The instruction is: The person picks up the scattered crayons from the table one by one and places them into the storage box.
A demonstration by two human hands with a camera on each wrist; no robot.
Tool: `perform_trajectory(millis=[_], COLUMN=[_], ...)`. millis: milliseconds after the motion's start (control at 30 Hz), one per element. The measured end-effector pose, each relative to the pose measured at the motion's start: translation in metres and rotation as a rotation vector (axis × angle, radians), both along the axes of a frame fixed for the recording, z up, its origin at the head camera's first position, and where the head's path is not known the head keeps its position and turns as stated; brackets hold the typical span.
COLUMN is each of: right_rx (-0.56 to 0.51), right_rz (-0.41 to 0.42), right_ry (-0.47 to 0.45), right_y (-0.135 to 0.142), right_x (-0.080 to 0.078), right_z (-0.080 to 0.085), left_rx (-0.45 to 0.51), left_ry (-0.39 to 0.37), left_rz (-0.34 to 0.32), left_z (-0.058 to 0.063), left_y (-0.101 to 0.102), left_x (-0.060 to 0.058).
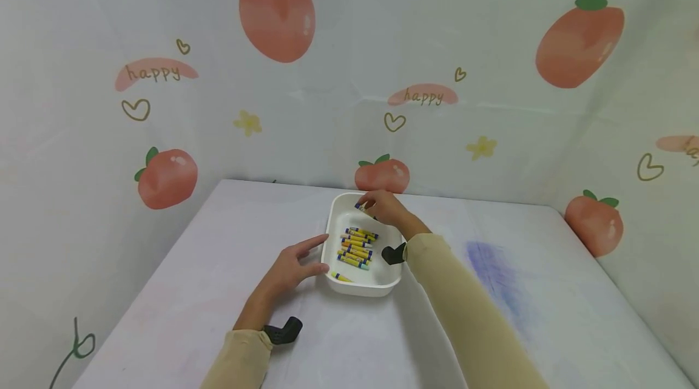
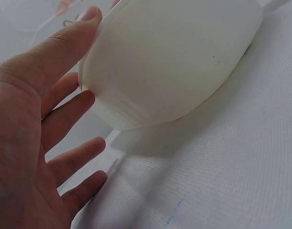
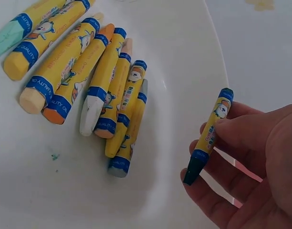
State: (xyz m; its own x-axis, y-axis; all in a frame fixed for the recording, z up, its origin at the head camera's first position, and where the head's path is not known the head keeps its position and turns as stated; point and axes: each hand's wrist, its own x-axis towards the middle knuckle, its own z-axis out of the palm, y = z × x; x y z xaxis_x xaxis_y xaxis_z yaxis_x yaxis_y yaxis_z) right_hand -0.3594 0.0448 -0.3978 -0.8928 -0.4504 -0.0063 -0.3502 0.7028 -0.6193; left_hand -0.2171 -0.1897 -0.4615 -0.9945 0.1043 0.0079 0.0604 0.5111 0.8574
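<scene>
A white plastic tray [image 1: 364, 290] holds several oil pastels [image 1: 357, 246] in yellow wrappers with blue bands, lying side by side in a rough row. One light yellow pastel [image 1: 341, 278] lies apart at the near end. Over the far end, my right hand [image 1: 384, 206] pinches a dark green oil pastel [image 3: 208, 138] between thumb and fingers. My left hand [image 1: 292, 266] rests against the tray's left side, thumb and index finger spread along the rim. The left wrist view shows its fingers [image 2: 72, 119] loosely extended beside the tray's outer wall [image 2: 165, 62].
A white cloth [image 1: 262, 225] covers the table, with a blue-purple smudge [image 1: 497, 280] to the right. Behind it hangs a pale curtain [image 1: 338, 98] printed with red fruits, hearts and flowers. Green specks [image 3: 55, 156] mark the tray floor.
</scene>
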Motion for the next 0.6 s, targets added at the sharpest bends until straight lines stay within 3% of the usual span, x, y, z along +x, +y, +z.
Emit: perform_trajectory(millis=[267,600], right_rx=[0.062,0.065], right_rz=[0.001,0.03], right_ry=[-0.029,0.027], right_y=[-0.0029,-0.0013], right_x=[-0.0013,0.001], right_z=[-0.0059,-0.0042], left_rx=[-0.003,0.023], left_ry=[0.002,0.007], left_rz=[0.004,-0.003], left_z=[0.0008,0.0011], left_y=[0.0007,0.0001], left_x=[-0.0005,0.0004])
